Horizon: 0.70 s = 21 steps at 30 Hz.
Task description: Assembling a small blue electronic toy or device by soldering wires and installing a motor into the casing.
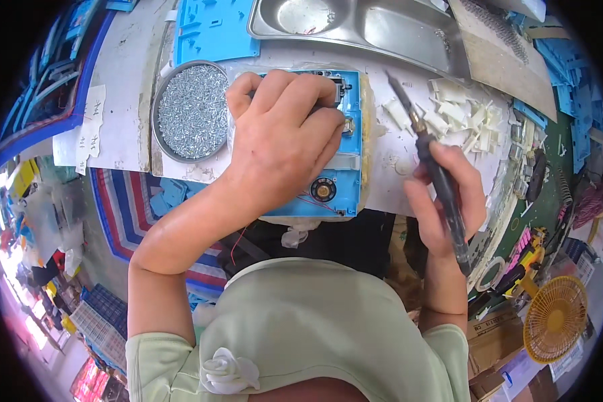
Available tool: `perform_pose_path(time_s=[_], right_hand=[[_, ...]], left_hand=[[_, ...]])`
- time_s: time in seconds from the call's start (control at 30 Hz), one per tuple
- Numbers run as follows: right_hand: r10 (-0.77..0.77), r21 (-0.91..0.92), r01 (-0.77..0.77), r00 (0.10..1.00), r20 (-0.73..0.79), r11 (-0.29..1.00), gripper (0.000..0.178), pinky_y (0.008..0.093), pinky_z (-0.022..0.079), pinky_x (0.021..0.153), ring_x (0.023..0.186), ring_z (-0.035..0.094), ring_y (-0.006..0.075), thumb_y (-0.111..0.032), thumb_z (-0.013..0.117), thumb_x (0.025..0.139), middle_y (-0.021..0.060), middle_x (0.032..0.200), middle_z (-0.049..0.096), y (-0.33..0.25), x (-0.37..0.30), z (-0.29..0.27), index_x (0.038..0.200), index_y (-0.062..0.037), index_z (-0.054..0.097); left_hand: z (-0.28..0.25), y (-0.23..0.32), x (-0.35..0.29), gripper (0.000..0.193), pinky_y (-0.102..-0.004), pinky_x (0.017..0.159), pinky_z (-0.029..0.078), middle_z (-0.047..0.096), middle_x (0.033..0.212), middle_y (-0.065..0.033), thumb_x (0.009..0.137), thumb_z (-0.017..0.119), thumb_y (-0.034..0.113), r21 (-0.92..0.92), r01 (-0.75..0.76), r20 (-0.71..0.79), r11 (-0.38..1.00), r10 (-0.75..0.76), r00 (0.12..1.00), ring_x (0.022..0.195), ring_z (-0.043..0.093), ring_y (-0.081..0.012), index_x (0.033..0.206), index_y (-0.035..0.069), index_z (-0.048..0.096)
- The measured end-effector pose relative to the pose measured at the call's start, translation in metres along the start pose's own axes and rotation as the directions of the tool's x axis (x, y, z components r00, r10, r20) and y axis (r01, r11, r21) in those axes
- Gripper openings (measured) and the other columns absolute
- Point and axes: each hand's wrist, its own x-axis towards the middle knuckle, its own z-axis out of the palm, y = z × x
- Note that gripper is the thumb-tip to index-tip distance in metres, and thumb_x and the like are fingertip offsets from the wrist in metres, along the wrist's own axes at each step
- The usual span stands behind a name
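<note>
A light-blue plastic housing [347, 175] lies on the worktable in front of me, with a small round speaker [323, 189] and thin red wires near its lower edge. Over its upper half rests my left hand [279, 130], fingers bent downward and pressed together. Their tips, and whatever they grip, are hidden. To the right of the housing, my right hand [449, 201] is closed around a slim black-handled tool [442, 177]. Its brass-coloured collar leads to a dark, tapered tip pointing up and left, apart from the housing. Whether it is a screwdriver or soldering iron is unclear.
Left of the housing stands a round dish [193, 110] full of small silvery screws. A blue plastic panel [214, 32] and a metal tray [409, 30] with compartments lie behind. White plastic pieces [465, 117] are heaped at the right. A yellow fan [556, 319] stands lower right.
</note>
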Motion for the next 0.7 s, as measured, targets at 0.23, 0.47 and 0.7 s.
perform_pose_path(time_s=[0.23, 0.47, 0.7], right_hand=[[-0.076, -0.009, 0.078, 0.991, 0.111, 0.997, 0.033, 0.0315, 0.041, 0.056, 0.060, 0.054, 0.0210, -0.007, 0.078, 0.084, 0.0105, 0.076, 0.065, -0.003, -0.007, -0.013, 0.114, 0.0034, 0.067], [-0.076, 0.017, 0.074, 0.986, 0.151, 0.997, 0.031, 0.0325, 0.042, 0.054, 0.057, 0.055, 0.0220, -0.007, 0.077, 0.084, 0.0091, 0.071, 0.062, -0.003, -0.010, -0.011, 0.111, 0.0028, 0.067], [-0.083, -0.002, 0.085, 0.981, 0.173, 0.996, 0.030, 0.0329, 0.042, 0.052, 0.056, 0.054, 0.0221, -0.006, 0.077, 0.083, 0.0087, 0.071, 0.063, -0.002, -0.006, -0.006, 0.110, 0.0021, 0.067]], left_hand=[[-0.003, 0.003, 0.005, 0.019, -0.0404, 0.086, 0.034, 0.060, 0.098, -0.0010, 0.071, 0.080, 0.010, -0.015, 0.043, 0.079, 0.999, -0.041, 0.996, 0.088, 0.057, -0.0216, 0.087, 0.012, 0.072], [-0.006, 0.006, 0.008, 0.016, -0.0406, 0.085, 0.034, 0.059, 0.096, -0.0017, 0.072, 0.079, 0.009, 0.016, 0.048, 0.113, 0.999, -0.050, 0.992, 0.088, 0.058, -0.0219, 0.085, 0.012, 0.070], [-0.006, 0.005, 0.011, 0.016, -0.0406, 0.085, 0.034, 0.058, 0.095, -0.0018, 0.073, 0.079, 0.008, 0.008, 0.040, 0.139, 0.999, -0.040, 0.989, 0.087, 0.058, -0.0220, 0.086, 0.011, 0.070]])
